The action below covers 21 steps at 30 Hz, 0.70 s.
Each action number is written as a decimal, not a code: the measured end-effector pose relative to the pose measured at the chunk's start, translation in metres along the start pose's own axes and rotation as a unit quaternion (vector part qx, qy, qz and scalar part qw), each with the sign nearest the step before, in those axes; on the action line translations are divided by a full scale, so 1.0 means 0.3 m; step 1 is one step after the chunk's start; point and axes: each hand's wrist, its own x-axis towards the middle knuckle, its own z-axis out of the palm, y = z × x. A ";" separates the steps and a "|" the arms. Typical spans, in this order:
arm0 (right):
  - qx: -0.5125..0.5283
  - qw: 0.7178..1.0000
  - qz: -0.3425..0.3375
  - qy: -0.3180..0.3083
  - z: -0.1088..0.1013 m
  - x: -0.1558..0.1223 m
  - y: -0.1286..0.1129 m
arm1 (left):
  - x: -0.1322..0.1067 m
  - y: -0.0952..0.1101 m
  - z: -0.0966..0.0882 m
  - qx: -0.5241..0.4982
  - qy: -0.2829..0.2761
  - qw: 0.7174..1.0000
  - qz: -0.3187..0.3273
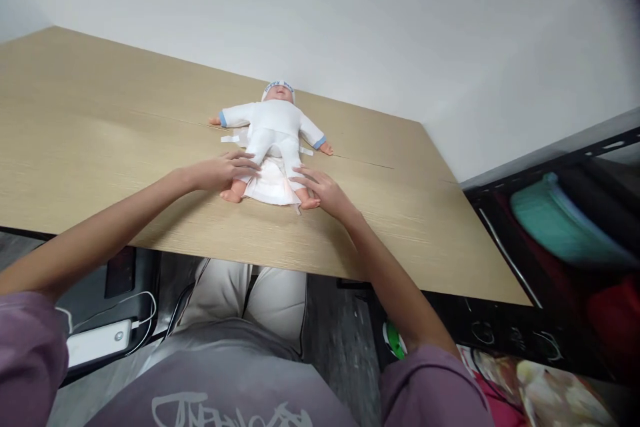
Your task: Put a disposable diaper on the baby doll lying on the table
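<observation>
A baby doll (275, 121) in a white suit with blue cuffs and a printed headband lies on its back on the wooden table (125, 140), head toward the wall. Beneath its hips and between its legs a white diaper (271, 183) is spread flat, its side tabs sticking out left and right. My left hand (223, 171) rests on the doll's left-side leg in view, fingers stretched out. On the other leg lies my right hand (324, 190), its fingers extended too. Neither hand is wrapped round anything.
A white wall (320, 20) stands behind the table. Right of it, a dark rack holds a teal item (565, 220). Below left, a white power bank (100, 341) with a cable lies on a black surface, near a dark phone-like slab (120, 272).
</observation>
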 end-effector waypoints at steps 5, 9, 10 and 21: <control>0.043 0.997 0.020 -0.055 -0.076 0.016 -0.014 | 0.034 0.044 -0.047 -0.043 -0.037 0.998 -0.042; -0.007 0.997 0.073 -0.040 -0.058 0.022 -0.116 | 0.055 0.124 -0.031 -0.017 -0.027 0.994 -0.108; -0.030 0.996 0.083 -0.028 -0.040 0.020 -0.149 | 0.056 0.141 -0.019 -0.007 -0.016 0.993 -0.116; -0.069 0.983 0.139 0.097 0.132 0.014 -0.243 | 0.060 0.146 0.054 0.028 0.065 0.991 -0.112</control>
